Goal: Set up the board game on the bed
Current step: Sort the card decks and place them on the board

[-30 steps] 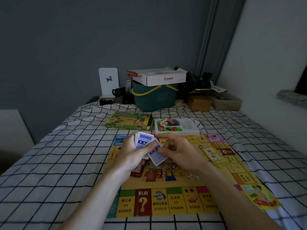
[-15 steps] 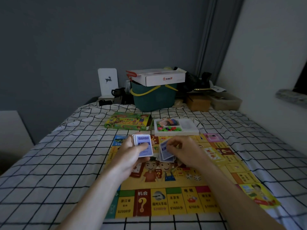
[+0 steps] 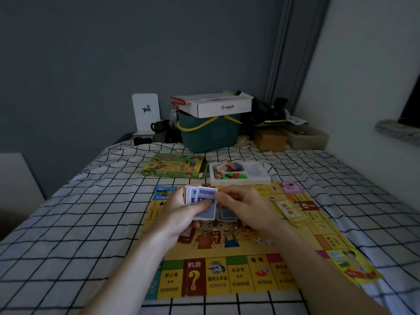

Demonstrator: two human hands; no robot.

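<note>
The yellow game board point(image 3: 227, 264) lies flat on the checked bedsheet. Over its middle, my left hand point(image 3: 181, 214) holds a fanned stack of blue-backed cards point(image 3: 202, 201), thumb across the top card. My right hand point(image 3: 245, 205) is beside it, fingertips pinching the right edge of that top card. A small pile of blue cards point(image 3: 226, 213) lies on the board just below my right hand. A stack of yellow cards point(image 3: 292, 211) sits on the board's right side. Two dice point(image 3: 262, 241) rest near the centre.
Behind the board lie the green game box point(image 3: 175, 165) and a white tray point(image 3: 256, 178) with coloured pieces. A green basket point(image 3: 209, 133) with a white carton on top stands at the bed's head. A yellow leaflet point(image 3: 353, 266) lies at the board's right corner. A wall runs along the right.
My right hand set a blue card down on the board's pile, then came back to the stack in my left hand and took hold of the top card.
</note>
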